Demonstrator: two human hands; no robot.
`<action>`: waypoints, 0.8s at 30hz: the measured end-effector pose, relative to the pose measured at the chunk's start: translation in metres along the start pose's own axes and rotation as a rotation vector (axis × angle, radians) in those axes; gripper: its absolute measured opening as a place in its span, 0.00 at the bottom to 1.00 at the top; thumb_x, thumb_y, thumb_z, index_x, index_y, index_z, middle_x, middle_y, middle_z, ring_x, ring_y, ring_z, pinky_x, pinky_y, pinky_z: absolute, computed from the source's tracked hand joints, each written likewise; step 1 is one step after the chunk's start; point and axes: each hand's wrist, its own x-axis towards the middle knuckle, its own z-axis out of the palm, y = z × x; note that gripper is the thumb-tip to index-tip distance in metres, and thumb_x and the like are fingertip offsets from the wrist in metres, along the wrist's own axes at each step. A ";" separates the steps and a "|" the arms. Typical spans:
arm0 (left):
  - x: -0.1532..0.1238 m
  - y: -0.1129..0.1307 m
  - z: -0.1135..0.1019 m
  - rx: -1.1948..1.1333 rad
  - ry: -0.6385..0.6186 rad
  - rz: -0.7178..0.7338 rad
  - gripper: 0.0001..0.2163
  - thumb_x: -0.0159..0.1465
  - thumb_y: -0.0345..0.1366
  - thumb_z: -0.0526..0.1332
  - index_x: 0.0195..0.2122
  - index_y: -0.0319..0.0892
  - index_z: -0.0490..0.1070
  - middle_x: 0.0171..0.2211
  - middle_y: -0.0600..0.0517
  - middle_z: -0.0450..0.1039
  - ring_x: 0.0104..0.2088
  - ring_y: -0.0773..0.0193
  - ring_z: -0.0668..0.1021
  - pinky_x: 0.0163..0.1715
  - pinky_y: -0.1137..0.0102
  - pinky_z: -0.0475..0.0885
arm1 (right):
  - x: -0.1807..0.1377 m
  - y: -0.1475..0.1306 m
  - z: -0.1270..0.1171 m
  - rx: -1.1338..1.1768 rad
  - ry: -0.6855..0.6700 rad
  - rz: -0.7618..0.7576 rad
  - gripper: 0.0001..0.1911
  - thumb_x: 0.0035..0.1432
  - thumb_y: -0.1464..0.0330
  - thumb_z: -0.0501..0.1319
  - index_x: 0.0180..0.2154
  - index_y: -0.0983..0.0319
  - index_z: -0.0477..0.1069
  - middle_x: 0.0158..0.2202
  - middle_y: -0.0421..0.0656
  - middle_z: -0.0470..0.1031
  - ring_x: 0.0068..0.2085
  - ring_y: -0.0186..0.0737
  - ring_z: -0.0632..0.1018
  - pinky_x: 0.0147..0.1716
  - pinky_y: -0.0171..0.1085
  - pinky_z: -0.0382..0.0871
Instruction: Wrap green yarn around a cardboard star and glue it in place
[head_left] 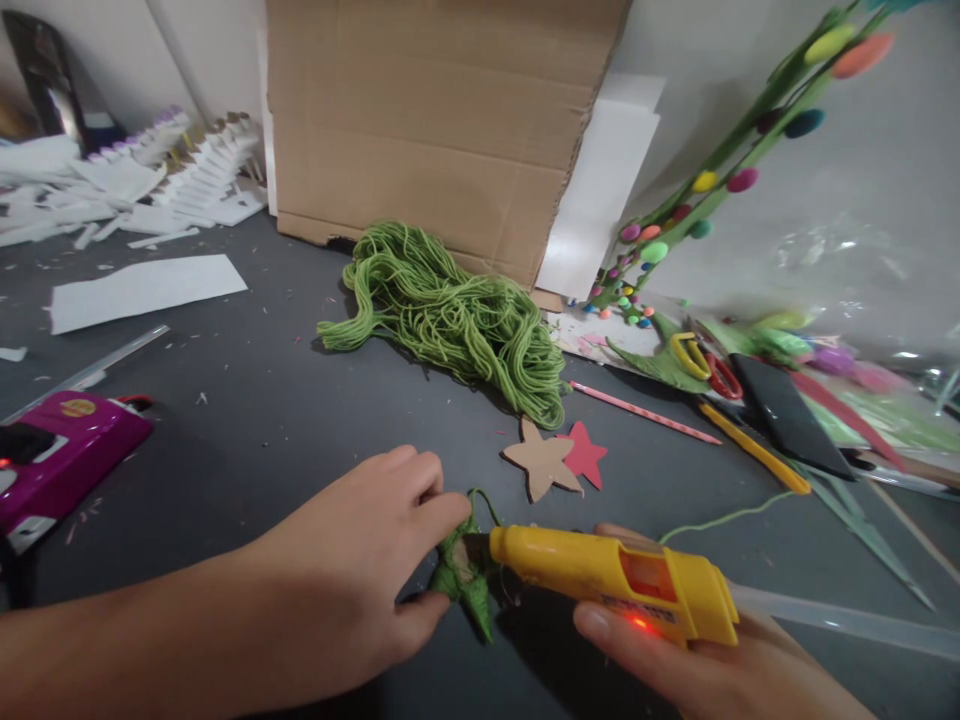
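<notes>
My left hand (pixel 367 560) pinches a small star-shaped piece wrapped in green yarn (pixel 463 575) against the dark table, fingers closed on its left side. My right hand (pixel 697 660) grips a yellow hot glue gun (pixel 622 580) whose nozzle touches the wrapped piece; a red light glows on the gun. A clear glue stick (pixel 847 620) sticks out of the gun's back. A thin green strand (pixel 720 518) trails from the piece to the right.
A pile of green yarn (pixel 457 320) lies before a cardboard box (pixel 442 120). A cardboard star (pixel 541 462) and a red star (pixel 586 455) sit just beyond my hands. Scissors (pixel 705 365), pencils, a phone (pixel 787 410) at right; a magenta device (pixel 60 450) at left.
</notes>
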 end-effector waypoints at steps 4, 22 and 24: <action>0.000 0.001 -0.002 -0.003 -0.012 0.004 0.14 0.56 0.36 0.58 0.44 0.47 0.66 0.38 0.50 0.64 0.39 0.56 0.67 0.38 0.64 0.64 | 0.001 0.003 0.001 0.011 -0.045 -0.020 0.13 0.47 0.57 0.64 0.37 0.50 0.79 0.42 0.36 0.78 0.43 0.48 0.78 0.48 0.38 0.70; 0.000 0.004 -0.006 0.004 -0.023 0.004 0.14 0.56 0.35 0.58 0.44 0.47 0.66 0.38 0.49 0.64 0.39 0.57 0.67 0.38 0.64 0.64 | -0.002 0.017 -0.003 -0.026 -0.131 -0.163 0.15 0.53 0.68 0.60 0.42 0.46 0.75 0.46 0.32 0.76 0.51 0.48 0.72 0.55 0.42 0.61; 0.000 0.003 -0.005 0.001 -0.016 0.005 0.14 0.56 0.34 0.58 0.44 0.47 0.66 0.38 0.50 0.64 0.39 0.57 0.67 0.39 0.64 0.64 | -0.004 0.024 -0.002 -0.002 -0.125 -0.158 0.13 0.53 0.66 0.61 0.41 0.46 0.76 0.45 0.33 0.76 0.51 0.47 0.73 0.55 0.41 0.62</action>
